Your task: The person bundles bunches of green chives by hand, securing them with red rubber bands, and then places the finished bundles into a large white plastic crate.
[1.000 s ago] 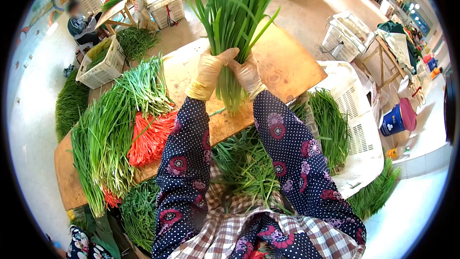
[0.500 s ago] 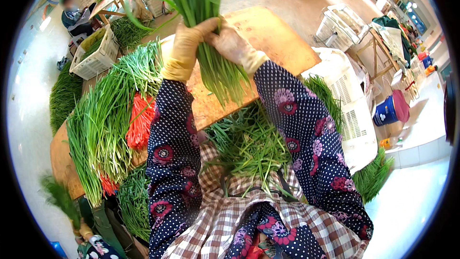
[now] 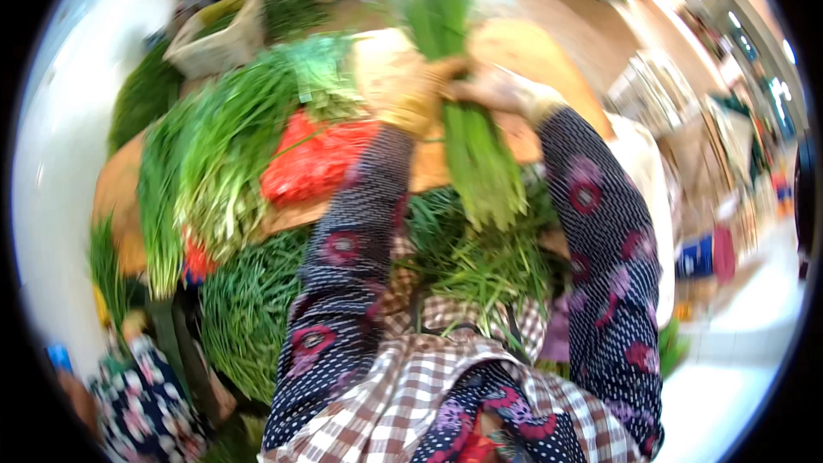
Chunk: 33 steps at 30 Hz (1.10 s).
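Both my hands are closed round one thick bunch of long green chives (image 3: 480, 150) above the wooden table. My left hand (image 3: 420, 93), in a yellow glove, wraps the bunch from the left. From the right my right hand (image 3: 497, 89) grips it at the same height, its fingers blurred. The leaves rise past the top edge, and the pale stem ends hang toward me. Below them, loose chives (image 3: 467, 270) lie heaped on my lap over a checked apron (image 3: 369, 394).
Chive bunches (image 3: 223, 146) lie on the table (image 3: 120, 206) at left, beside a pile of red ties (image 3: 313, 154). More chives (image 3: 249, 309) are heaped left of my lap. A white crate (image 3: 219, 39) stands far left. A co-worker's flowered sleeve (image 3: 150, 394) shows lower left.
My view has turned and blurred, so the scene sits differently in the picture. The bunch is still in both hands. More of the red ties shows beside my left arm.
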{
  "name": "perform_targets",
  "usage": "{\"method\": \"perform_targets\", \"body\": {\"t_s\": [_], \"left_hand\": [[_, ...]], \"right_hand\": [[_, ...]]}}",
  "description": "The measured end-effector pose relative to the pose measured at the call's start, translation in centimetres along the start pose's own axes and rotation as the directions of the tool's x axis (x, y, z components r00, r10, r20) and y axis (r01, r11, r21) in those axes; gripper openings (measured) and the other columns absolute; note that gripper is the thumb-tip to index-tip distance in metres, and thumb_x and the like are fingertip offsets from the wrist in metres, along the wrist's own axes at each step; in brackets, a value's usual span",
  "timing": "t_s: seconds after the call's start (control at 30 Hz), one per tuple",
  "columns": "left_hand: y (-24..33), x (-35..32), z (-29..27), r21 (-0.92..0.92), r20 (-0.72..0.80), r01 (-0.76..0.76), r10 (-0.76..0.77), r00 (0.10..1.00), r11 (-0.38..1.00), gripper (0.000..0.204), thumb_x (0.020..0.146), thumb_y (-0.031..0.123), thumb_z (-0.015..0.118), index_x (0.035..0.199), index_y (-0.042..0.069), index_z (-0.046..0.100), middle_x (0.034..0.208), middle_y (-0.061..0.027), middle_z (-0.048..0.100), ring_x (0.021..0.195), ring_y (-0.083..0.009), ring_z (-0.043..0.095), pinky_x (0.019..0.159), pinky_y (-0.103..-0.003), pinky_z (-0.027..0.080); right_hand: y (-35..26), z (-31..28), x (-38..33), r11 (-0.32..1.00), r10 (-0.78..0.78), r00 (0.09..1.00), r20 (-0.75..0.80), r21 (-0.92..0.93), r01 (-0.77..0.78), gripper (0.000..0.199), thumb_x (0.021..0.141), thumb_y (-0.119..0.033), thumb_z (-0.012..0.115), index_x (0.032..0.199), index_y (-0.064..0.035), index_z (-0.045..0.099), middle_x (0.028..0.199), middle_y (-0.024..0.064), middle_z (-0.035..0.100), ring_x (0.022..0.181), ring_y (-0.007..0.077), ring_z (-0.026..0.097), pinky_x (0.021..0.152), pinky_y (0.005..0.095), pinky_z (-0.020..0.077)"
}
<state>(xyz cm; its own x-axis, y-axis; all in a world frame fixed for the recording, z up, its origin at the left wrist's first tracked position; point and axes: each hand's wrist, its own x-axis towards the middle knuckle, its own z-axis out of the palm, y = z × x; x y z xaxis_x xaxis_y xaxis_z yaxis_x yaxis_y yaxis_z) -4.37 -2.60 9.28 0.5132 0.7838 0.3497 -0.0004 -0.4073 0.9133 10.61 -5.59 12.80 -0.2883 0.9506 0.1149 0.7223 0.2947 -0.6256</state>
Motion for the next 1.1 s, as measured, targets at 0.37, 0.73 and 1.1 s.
{"method": "perform_targets", "body": {"t_s": [0.37, 0.73, 1.1], "left_hand": [[-0.1, -8.4, -3.4, -0.775, -0.016, 0.171, -0.290, 0.957, 0.608, 0.027, 0.079, 0.020, 0.061, 0.099, 0.002, 0.057, 0.082, -0.0079, 0.061, 0.068, -0.0177, 0.060, 0.062, -0.031, 0.052], [2.3, -17.7, -17.0, -0.846, -0.301, -0.184, -0.164, 0.939, 0.501, 0.068, 0.082, 0.020, 0.063, 0.136, -0.001, 0.026, 0.082, -0.0006, 0.050, 0.074, -0.0124, 0.056, 0.071, -0.030, 0.051], [-1.9, -19.3, -17.0, -0.839, -0.324, -0.116, -0.315, 0.892, 0.532, 0.068, 0.084, 0.018, 0.061, 0.137, 0.000, 0.023, 0.086, -0.0022, 0.053, 0.075, -0.0124, 0.056, 0.073, -0.031, 0.051]], "right_hand": [[-9.4, 1.8, 0.8, 0.965, 0.099, 0.882, 0.462, -0.260, 0.027, 0.030, 0.074, -0.031, 0.066, 0.086, -0.0028, 0.064, 0.061, 0.0074, 0.061, 0.057, 0.0160, 0.060, 0.054, 0.0276, 0.0471], [1.2, 9.6, 6.0, 0.858, 0.287, 0.937, 0.199, 0.383, -0.344, 0.028, 0.084, -0.015, 0.059, 0.111, -0.0036, 0.059, 0.079, 0.0062, 0.065, 0.064, 0.0122, 0.061, 0.060, 0.0237, 0.0513], [0.8, 19.0, 7.2, 0.982, -0.028, 0.972, -0.233, -0.189, -0.017, 0.022, 0.076, -0.018, 0.063, 0.098, -0.0137, 0.065, 0.087, 0.0109, 0.064, 0.081, 0.0267, 0.062, 0.073, 0.0345, 0.0492]]}}
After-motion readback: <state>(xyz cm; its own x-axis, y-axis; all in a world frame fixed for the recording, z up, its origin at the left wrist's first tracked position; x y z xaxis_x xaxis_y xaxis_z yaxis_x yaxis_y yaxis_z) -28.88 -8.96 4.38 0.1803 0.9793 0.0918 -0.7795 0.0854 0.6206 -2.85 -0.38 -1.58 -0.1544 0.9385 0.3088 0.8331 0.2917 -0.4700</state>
